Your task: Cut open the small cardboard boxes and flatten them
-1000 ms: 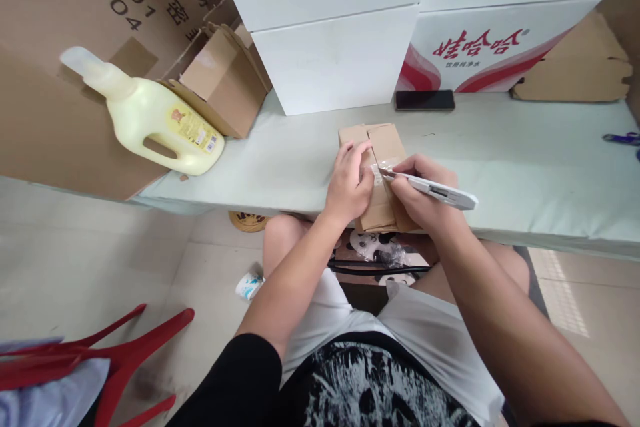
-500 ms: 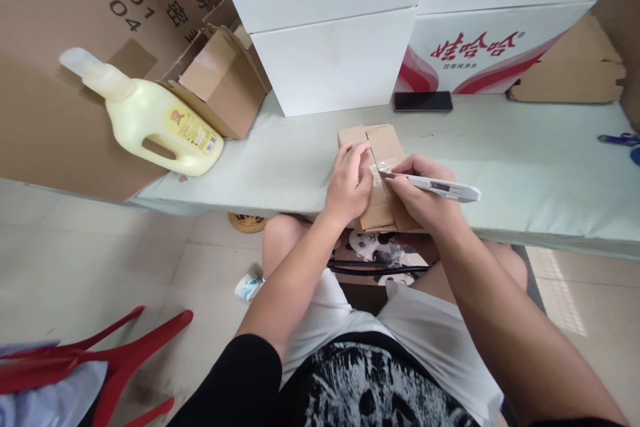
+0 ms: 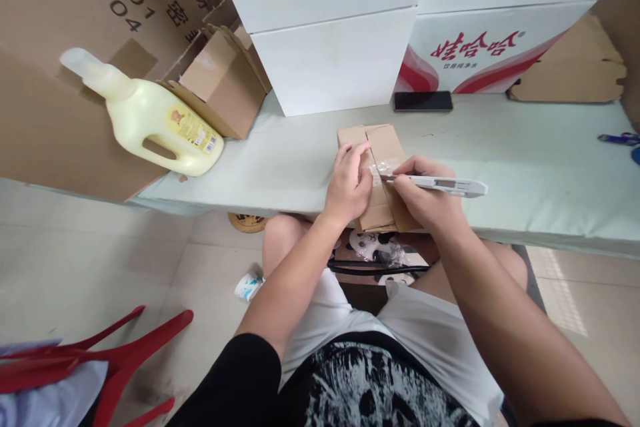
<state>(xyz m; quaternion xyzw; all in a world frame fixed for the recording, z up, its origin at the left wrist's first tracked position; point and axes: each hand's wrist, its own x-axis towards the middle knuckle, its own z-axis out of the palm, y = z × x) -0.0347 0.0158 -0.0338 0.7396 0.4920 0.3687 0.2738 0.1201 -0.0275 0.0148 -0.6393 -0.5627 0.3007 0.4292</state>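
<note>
A small brown cardboard box lies on the cloth-covered table, with clear tape across the seam between its top flaps. My left hand holds the box at its left side, thumb and fingers bent and pressing on the top. A white utility knife is pinched in my right hand. Its tip touches the box at the seam, just below the shiny tape, and its handle points right. The lower right part of the box is hidden behind my right hand.
White cartons stand along the back, with a black phone in front. At left are a pale yellow jug and an open cardboard box. Scissors lie at the right edge. A red stool is on the floor.
The utility knife and my right fingers have shifted slightly to the right, and the knife's handle has tilted a little. My left hand and the box stay in place.
</note>
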